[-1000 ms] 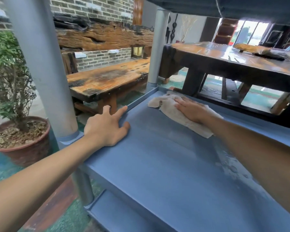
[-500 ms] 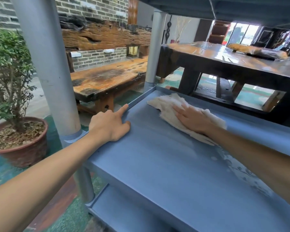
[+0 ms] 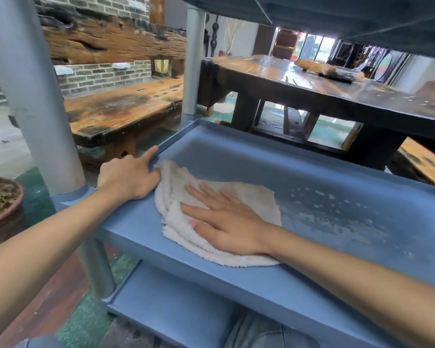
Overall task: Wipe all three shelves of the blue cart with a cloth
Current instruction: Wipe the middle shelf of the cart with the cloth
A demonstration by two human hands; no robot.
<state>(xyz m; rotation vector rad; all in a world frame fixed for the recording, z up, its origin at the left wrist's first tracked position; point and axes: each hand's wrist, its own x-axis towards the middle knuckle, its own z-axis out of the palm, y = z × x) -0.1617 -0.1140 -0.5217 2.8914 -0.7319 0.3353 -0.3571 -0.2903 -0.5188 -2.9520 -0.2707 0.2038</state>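
Fluffy white cloth (image 3: pixel 219 217) under flat right hand (image 3: pixel 226 224)

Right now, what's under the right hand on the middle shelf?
The right hand lies flat on a white cloth, which rests on the middle shelf. The shelf surface beneath the cloth is covered, so its state there can't be seen.

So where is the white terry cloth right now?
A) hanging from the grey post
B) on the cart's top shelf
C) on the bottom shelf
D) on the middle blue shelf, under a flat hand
D: the white terry cloth lies on the middle blue shelf, pressed flat under the right hand.
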